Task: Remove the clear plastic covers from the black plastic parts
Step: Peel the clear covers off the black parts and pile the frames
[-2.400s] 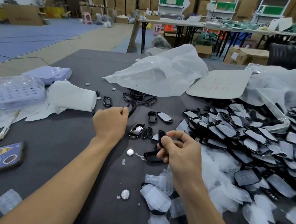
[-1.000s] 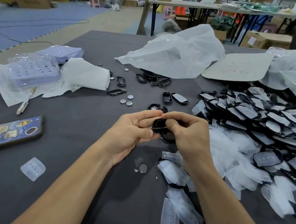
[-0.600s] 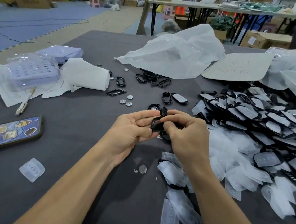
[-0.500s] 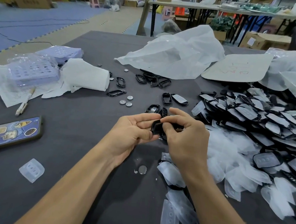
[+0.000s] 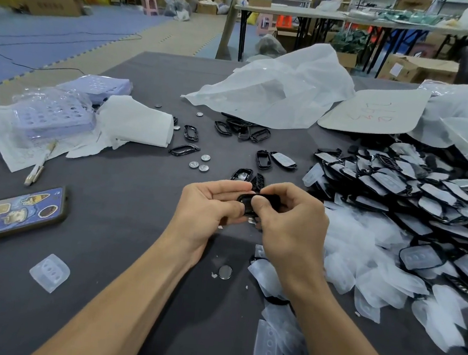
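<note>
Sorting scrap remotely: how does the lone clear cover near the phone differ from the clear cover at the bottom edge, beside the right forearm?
Shape: the lone cover is short and squarish, the bottom cover longer and narrower. Setting: the lone cover sits alone on the cloth, the bottom cover lies against other covers. Both are translucent, dimpled and empty.

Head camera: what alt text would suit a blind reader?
A left hand and a right hand pinch one black part between them over a grey table. A heap of covered parts lies to their right, a phone to their left.
</note>
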Tool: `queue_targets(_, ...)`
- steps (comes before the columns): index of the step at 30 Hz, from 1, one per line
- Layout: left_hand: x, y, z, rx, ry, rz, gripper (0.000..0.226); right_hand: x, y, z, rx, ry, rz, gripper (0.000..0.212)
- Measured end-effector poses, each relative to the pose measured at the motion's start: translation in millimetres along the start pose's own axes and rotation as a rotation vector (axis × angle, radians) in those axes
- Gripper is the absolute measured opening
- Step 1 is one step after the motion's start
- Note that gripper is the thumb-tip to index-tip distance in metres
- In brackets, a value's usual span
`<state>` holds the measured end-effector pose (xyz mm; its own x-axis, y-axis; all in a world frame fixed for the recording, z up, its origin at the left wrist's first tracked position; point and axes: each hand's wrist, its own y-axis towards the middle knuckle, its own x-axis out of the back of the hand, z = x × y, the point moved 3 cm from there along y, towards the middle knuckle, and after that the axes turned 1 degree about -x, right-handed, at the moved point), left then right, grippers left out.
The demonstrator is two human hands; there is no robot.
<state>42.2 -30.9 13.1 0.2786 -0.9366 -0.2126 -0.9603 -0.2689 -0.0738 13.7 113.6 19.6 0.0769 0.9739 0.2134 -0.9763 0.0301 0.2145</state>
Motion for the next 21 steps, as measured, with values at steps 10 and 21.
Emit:
queue_targets(10,-7.2,-4.1,0.7,-0.073,-0.001,-0.138,0.033,-0.8,4.8,-2.5,-0.081,0.122,0.096,0.019)
queue_targets(21,-6.5,-1.5,4.2,-0.079,0.184,-0.118,0.019,3.2,7.1,-1.2,-0.149,0.191,0.137,0.028)
